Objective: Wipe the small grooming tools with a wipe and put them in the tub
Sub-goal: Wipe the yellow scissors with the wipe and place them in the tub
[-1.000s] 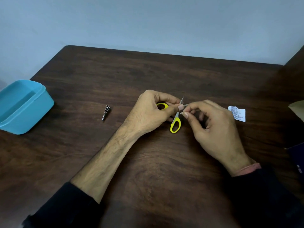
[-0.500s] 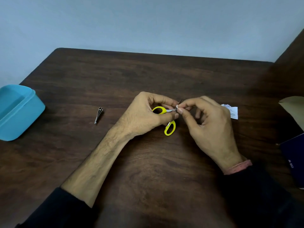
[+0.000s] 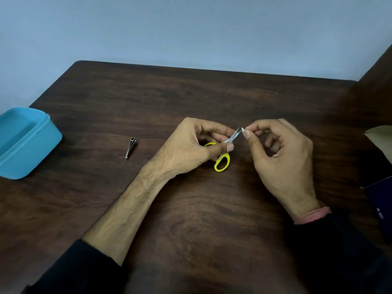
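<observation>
My left hand (image 3: 191, 147) grips small scissors (image 3: 222, 163) with yellow handles over the middle of the table, their steel blades pointing up and to the right. My right hand (image 3: 280, 153) pinches a small white wipe (image 3: 243, 130) between thumb and forefinger, right at the blade tips. A metal nail clipper (image 3: 130, 148) lies on the table to the left of my hands. The open blue tub (image 3: 23, 143) sits at the table's left edge.
The dark wooden table (image 3: 191, 219) meets a pale wall at the back. A tan paper edge (image 3: 379, 141) and a dark blue box (image 3: 381, 204) lie at the right edge.
My right hand has slid the wipe along the blades from near the pivot out to the tips. The white wrapper seen behind my right hand is hidden now.
</observation>
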{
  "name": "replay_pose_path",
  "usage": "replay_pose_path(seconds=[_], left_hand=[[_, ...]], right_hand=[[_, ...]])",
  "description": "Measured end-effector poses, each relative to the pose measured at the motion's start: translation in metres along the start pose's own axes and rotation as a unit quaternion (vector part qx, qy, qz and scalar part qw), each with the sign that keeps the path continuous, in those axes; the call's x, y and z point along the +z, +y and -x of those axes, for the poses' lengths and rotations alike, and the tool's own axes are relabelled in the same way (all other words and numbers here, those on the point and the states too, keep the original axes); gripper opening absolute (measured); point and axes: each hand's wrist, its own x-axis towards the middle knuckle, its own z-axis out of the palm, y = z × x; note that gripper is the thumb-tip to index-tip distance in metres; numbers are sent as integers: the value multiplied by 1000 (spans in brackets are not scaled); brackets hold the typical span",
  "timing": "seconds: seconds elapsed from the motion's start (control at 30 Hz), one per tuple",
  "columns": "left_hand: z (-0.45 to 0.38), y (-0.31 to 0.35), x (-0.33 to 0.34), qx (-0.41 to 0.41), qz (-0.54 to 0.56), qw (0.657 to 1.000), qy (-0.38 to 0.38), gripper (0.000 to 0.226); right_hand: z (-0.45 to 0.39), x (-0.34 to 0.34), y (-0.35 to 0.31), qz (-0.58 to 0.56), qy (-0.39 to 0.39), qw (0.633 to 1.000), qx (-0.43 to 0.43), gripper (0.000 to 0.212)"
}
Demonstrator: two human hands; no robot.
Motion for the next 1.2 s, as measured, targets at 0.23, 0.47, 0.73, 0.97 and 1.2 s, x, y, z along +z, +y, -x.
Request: replay_pose_path(seconds=[0.23, 0.47, 0.73, 0.97, 1.2], left_hand=[[0, 0, -1, 3, -1, 1000, -10, 29], [1, -1, -3, 9, -18, 1000, -20, 34], [3, 1, -2, 22, -24, 999, -28, 34], [1, 0, -1, 11, -17, 999, -26, 58], [1, 1, 0, 17, 4, 999, -38, 73]], right_hand=[[2, 4, 0, 6, -52, 998, -31, 8], [2, 4, 0, 10, -60, 997, -38, 9], [4, 4, -4, 17, -78, 994, -70, 6], [1, 5, 4, 56, -51, 995, -70, 10], [1, 7, 3, 43, -87, 989, -110, 15]])
